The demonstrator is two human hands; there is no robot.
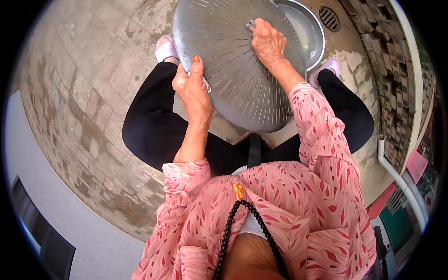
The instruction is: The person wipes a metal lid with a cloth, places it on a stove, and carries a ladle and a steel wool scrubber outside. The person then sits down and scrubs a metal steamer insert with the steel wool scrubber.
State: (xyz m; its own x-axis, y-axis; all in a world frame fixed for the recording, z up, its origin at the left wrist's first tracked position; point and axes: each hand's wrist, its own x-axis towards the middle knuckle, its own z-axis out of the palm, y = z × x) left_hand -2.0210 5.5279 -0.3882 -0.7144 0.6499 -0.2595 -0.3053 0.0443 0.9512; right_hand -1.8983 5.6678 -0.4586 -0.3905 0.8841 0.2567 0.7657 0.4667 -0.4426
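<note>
A large round metal steamer tier [233, 70], its face cut with slots that fan out from the middle, is held tilted between my knees. My left hand [192, 88] grips its near-left rim by a small riveted handle [206, 85], thumb up along the edge. Against the slotted face, right of its middle, my right hand [269, 44] is closed on a small grey scouring pad [250, 25]; most of the pad is hidden under the fingers. Behind the steamer tier, partly covered by it, stands a metal basin [319, 39] with cloudy water in it.
Paving [100, 88] spreads out on the left, with damp patches. A round drain grate [329, 18] lies beyond the basin. Along the right runs a stack of bricks [389, 60], with a white pipe [396, 175] nearer me. My shoes [165, 49] flank the steamer tier.
</note>
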